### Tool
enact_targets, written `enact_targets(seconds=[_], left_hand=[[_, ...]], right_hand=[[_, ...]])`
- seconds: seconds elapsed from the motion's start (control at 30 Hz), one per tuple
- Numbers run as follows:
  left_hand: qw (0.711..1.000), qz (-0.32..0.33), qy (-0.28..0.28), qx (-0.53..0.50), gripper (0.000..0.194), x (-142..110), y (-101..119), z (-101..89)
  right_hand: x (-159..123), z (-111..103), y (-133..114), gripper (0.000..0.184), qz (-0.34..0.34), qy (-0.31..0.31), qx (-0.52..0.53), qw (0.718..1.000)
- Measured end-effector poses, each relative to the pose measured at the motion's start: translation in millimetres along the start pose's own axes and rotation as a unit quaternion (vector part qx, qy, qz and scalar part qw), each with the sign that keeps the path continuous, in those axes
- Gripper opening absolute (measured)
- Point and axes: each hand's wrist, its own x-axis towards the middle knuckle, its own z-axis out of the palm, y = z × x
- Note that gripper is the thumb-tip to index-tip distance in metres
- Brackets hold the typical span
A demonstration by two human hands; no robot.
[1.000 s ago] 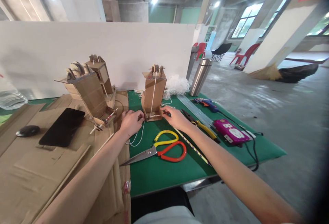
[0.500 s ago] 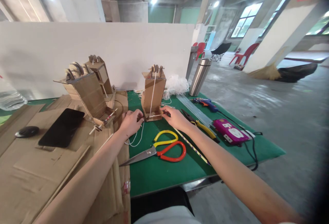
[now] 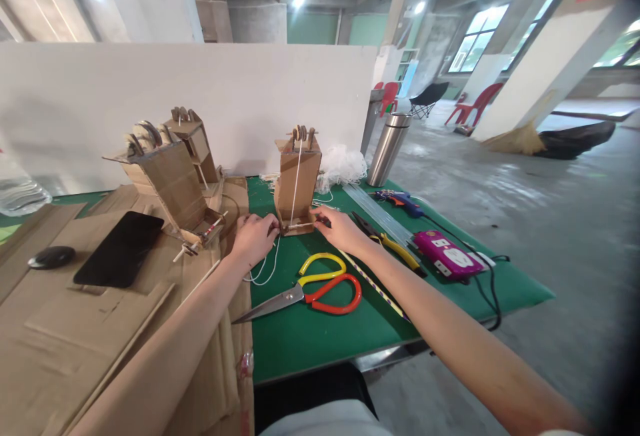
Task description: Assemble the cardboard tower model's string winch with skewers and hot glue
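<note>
A small upright cardboard tower (image 3: 299, 179) stands on the green mat, with cardboard pulley discs (image 3: 300, 133) on top. White string (image 3: 297, 183) runs down from the discs to a thin wooden stick (image 3: 300, 225) lying across the tower's base. My left hand (image 3: 255, 239) is closed in a pinch at the stick's left end; the fingertips partly hide what they grip. At the right end, my right hand (image 3: 340, 228) pinches the stick between thumb and finger, close against the tower's side. Loose string (image 3: 270, 276) curls on the mat below my left hand.
Scissors (image 3: 305, 289) lie in front of the tower. Pliers (image 3: 395, 249), a purple power strip (image 3: 445, 256), a glue gun (image 3: 400, 201) and a steel flask (image 3: 389, 149) are on the right. More cardboard models (image 3: 170, 179) and a black phone (image 3: 119, 248) sit on cardboard at left.
The tower leans or shifts very slightly to the left. Both hands keep nearly the same place and grip.
</note>
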Motion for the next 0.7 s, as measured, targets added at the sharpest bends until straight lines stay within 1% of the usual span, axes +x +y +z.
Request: enact_targets(seconds=[0.37,0.53,0.63,0.7], left_hand=[[1.0,0.0,0.01,-0.027,0.004,0.6,-3.3,1.2],[0.999,-0.005,0.013,-0.032,0.005,1.7,-3.7,1.3],[0.999,-0.003,0.008,-0.033,0.011,1.7,-3.9,1.9],[1.0,-0.003,0.004,-0.028,0.011,1.3,-3.9,2.0]], right_hand=[[0.9,1.9,5.1,0.027,-0.003,0.001,0.011,1.0],[1.3,3.2,7.1,0.027,-0.004,0.002,0.006,1.0],[1.2,3.5,6.9,0.027,-0.005,0.003,0.01,1.0],[1.1,3.4,6.4,0.027,-0.005,0.003,0.011,1.0]])
